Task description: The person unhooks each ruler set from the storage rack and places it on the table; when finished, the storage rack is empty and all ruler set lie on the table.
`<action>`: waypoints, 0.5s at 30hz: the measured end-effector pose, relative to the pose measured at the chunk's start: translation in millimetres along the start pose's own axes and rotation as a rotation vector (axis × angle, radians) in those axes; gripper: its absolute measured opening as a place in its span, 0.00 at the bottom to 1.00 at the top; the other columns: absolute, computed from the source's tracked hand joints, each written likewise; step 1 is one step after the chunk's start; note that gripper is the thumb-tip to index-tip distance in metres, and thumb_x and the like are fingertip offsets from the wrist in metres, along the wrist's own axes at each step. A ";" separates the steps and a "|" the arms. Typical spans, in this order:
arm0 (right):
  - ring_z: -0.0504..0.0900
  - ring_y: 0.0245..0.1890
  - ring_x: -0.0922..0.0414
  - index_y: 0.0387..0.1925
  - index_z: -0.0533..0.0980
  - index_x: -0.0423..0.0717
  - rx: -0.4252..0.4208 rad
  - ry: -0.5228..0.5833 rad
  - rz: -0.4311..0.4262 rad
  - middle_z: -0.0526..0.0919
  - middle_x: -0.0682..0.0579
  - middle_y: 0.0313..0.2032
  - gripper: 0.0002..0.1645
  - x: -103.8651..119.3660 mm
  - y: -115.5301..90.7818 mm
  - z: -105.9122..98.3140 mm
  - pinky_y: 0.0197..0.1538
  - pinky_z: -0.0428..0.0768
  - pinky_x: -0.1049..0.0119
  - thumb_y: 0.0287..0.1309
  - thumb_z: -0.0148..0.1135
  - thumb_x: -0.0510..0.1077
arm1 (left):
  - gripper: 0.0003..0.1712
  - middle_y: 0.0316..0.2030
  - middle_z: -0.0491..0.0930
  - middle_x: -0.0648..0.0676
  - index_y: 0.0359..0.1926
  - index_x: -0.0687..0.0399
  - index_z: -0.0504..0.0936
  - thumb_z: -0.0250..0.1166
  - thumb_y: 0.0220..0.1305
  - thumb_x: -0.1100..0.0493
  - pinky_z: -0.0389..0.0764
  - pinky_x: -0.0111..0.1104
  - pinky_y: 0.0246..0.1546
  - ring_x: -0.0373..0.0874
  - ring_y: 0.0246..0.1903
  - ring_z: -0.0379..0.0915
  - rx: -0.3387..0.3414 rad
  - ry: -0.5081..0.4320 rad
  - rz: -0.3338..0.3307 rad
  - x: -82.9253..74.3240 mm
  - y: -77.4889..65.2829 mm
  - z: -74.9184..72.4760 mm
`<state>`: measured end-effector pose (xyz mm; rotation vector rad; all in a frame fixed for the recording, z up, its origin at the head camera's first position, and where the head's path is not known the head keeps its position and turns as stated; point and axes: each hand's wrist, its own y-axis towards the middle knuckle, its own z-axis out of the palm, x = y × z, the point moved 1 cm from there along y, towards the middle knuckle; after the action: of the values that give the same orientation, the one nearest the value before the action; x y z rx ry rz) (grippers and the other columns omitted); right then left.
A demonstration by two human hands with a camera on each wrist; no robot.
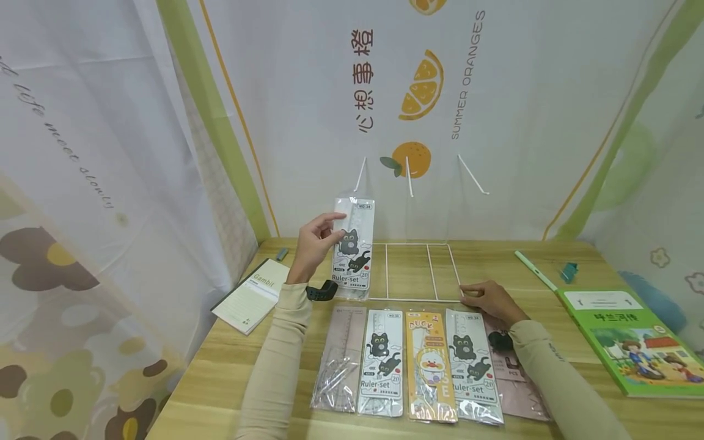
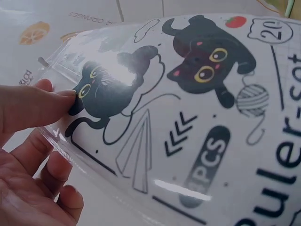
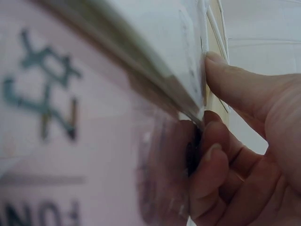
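My left hand pinches a clear-wrapped ruler set by its left edge, thumb in front. The pack stands upright, with black cats printed on a white card; its top edge is right at the tip of the leftmost prong of a white wire rack. In the left wrist view the pack's printed face fills most of the picture, thumb on its edge. My right hand holds the rack's front right corner between thumb and fingers. Several more ruler packs lie in front, including a yellow duck pack.
Left of the rack lie a notepad and a small blue-grey block. To the right are a green book, a light green pen and a teal clip. A printed curtain hangs behind.
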<state>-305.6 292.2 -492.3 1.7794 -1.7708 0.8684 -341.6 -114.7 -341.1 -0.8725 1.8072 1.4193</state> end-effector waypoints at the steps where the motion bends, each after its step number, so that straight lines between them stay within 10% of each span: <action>1: 0.70 0.34 0.52 0.62 0.75 0.39 0.000 -0.004 -0.001 0.80 0.42 0.40 0.31 0.0 0.2 0.6 0.34 0.69 0.64 0.61 0.71 0.48 | 0.20 0.25 0.65 0.48 0.56 0.70 0.80 0.66 0.62 0.74 0.63 0.25 0.28 0.38 0.24 0.59 -0.007 0.001 0.006 2.0 -0.4 -1.0; 8: 0.70 0.32 0.53 0.62 0.76 0.38 0.007 -0.035 -0.027 0.78 0.46 0.35 0.30 0.3 0.8 2.6 0.33 0.69 0.64 0.61 0.71 0.47 | 0.21 0.23 0.63 0.49 0.57 0.68 0.80 0.68 0.62 0.72 0.64 0.27 0.29 0.40 0.24 0.59 -0.010 -0.040 0.019 -0.4 -21.3 -14.5; 15: 0.71 0.34 0.52 0.62 0.76 0.39 0.003 -0.045 -0.019 0.79 0.44 0.37 0.32 -1.1 1.5 -0.3 0.34 0.70 0.64 0.61 0.71 0.49 | 0.23 0.22 0.67 0.45 0.58 0.65 0.80 0.68 0.61 0.71 0.74 0.25 0.33 0.36 0.25 0.63 0.055 0.000 -0.325 28.3 -69.8 -36.8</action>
<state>-307.1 293.1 -493.1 1.8289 -1.7783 0.8300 -303.1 -166.4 -394.8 -1.0806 1.6092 1.1577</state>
